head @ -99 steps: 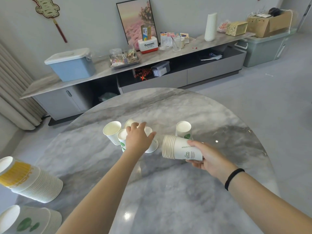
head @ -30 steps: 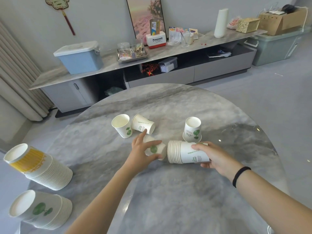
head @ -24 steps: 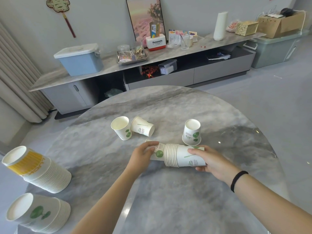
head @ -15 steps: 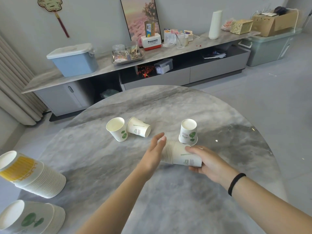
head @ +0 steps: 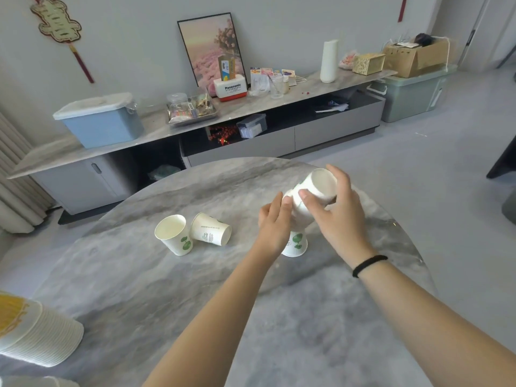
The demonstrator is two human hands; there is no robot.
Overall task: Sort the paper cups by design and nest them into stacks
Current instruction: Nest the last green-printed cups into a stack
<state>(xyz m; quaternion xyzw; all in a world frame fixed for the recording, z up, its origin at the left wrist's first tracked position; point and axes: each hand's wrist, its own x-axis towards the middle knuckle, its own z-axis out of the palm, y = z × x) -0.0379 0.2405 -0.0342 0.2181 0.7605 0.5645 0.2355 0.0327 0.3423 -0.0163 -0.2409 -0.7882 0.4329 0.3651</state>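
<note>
Your right hand [head: 339, 216] has its grip wrapped round the nested stack [head: 312, 196], raised above the inverted cup [head: 295, 243] on the tabletop [head: 173, 297]. Your left hand [head: 275, 223], grip loose, fingers straight, touches the stack's side and screens that cup. Left of it: an upright cup [head: 174, 234] touching a toppled cup [head: 210, 229].

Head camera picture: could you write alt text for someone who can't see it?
A person's right hand holds a nested stack of white paper cups tilted above an upside-down leaf-print cup on a round grey marble table, with the left hand beside the stack. Left of them stand an upright cup and a cup lying on its side.
</note>
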